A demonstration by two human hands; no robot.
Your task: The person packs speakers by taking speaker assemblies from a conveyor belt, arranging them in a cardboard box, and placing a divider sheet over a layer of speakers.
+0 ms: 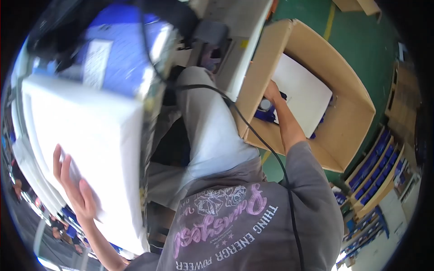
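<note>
My left hand (79,194) lies with its fingers spread on a large white sheet-like stack (90,131) at the left. My right hand (271,92) reaches down into an open cardboard box (341,135), close to its near-left wall. Inside the box is a flat white panel (300,86), with dark blue material (266,114) showing under and around its edges. A round grey piece (265,105) sits on the blue material just below my right hand. The fingers of that hand are mostly hidden, so I cannot make out what they touch or hold.
A blue plastic-wrapped package (120,49) with a white label stands beyond the white stack. A black cable (260,135) runs across the view over my body. Racks with blue items (373,167) stand at right. The green floor (312,13) has a yellow line.
</note>
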